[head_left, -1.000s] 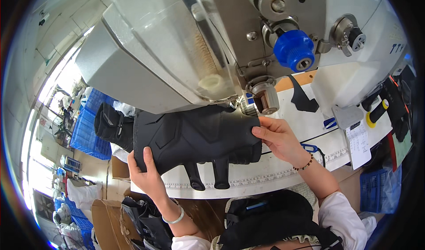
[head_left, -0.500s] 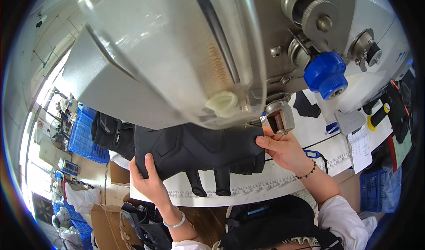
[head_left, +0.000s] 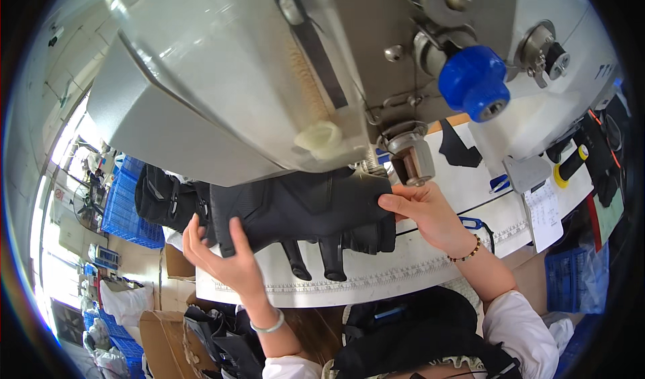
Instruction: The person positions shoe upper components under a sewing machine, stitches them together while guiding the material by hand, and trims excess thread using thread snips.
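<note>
A black padded panel [head_left: 302, 208] with raised moulded shapes lies under the head of a sewing machine [head_left: 222, 97]. Two stubby black straps hang from its near edge over the white table. At the panel's right end, my right hand [head_left: 426, 218] pinches it, thumb on top and fingers underneath. My left hand [head_left: 228, 258] is at the left end, its thumb and fingers spread apart around the corner. The clear guard and machine head hide the panel's far edge and the needle area.
A printed ruler runs along the front of the white table [head_left: 403, 278]. Blue thread snips [head_left: 474, 223], a black cut piece [head_left: 459, 145], a paper sheet [head_left: 544, 218] and a yellow-ended spool [head_left: 571, 167] lie right. Black bags [head_left: 164, 198], a blue crate [head_left: 127, 208] and a cardboard box [head_left: 161, 345] stand left.
My left hand's fingers have spread and loosened at the panel's left end. The right hand keeps its pinch. The whole view has shifted slightly, with the machine appearing further up and left.
</note>
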{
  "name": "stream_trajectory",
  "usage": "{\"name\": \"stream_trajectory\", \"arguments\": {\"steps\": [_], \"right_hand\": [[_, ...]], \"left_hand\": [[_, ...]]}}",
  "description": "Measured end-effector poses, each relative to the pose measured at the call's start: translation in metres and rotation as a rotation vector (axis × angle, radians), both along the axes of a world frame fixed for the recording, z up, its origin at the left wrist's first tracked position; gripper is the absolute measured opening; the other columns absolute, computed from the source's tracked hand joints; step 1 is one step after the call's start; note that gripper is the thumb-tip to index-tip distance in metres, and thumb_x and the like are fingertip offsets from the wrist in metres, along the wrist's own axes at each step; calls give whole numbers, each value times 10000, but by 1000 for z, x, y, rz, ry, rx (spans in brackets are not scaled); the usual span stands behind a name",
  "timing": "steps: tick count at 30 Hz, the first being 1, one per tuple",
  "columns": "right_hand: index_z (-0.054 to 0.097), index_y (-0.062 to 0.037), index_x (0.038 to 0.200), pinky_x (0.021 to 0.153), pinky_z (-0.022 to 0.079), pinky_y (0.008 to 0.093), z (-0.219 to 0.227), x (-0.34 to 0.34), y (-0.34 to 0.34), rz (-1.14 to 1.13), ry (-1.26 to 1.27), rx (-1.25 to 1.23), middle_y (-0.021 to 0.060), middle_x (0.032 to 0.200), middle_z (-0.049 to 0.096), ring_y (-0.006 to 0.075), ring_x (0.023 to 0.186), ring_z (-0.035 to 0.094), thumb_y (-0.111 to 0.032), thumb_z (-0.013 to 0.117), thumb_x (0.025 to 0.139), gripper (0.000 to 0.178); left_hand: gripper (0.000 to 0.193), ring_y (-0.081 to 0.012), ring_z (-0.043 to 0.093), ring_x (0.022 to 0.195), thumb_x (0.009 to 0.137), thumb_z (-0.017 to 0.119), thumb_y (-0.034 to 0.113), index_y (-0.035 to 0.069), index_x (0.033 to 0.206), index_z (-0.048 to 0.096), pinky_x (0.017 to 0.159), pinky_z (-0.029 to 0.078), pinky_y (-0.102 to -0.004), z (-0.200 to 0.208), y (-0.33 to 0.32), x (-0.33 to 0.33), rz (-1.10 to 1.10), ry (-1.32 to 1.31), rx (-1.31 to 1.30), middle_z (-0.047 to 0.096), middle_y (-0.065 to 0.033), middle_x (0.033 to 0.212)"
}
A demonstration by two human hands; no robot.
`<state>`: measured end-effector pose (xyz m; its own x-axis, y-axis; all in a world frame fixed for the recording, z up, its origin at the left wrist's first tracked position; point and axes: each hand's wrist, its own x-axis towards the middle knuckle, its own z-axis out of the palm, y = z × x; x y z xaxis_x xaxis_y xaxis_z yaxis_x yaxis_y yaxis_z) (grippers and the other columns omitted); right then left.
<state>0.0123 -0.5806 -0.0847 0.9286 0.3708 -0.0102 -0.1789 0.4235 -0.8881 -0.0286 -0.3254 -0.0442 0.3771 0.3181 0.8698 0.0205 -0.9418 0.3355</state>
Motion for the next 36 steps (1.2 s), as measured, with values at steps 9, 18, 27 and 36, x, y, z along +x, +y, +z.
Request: {"name": "stream_trajectory", "arguments": {"steps": [9, 18, 27, 36], "right_hand": [[656, 35, 937, 565, 466, 179, 0, -4, 2, -64, -83, -16, 14, 712, 618, 50, 626, 557, -182, 603, 861, 236], [646, 37, 937, 578, 464, 177, -4, -3, 4, -57, -143, 35, 12, 746, 620, 45, 658, 554, -164, 593, 865, 220], [653, 26, 920, 592, 433, 180, -5, -3, 2, -115, -138, -15, 0, 751, 619, 36, 677, 538, -136, 605, 850, 183], [646, 31, 947, 603, 446, 186, -6, -4, 5, -123, -82, 61, 7, 768, 626, 44, 686, 553, -151, 604, 855, 208]], "left_hand": [[799, -401, 270, 1279, 635, 701, 184, -70, 1295, 328, 1031, 230, -523, -43, -135, -12, -398, 490, 372, 285, -237, 1362], [537, -408, 455, 1152, 659, 509, 20, -102, 1181, 481, 960, 381, -449, -57, -143, 4, -357, 152, 335, 467, -243, 1228], [571, -413, 464, 1141, 630, 519, 57, -128, 1169, 482, 933, 401, -447, -47, -143, -2, -403, 231, 336, 459, -282, 1219], [480, -401, 514, 1093, 681, 461, 53, -126, 1120, 529, 901, 440, -423, -44, -143, 0, -356, 194, 373, 508, -270, 1171]]}}
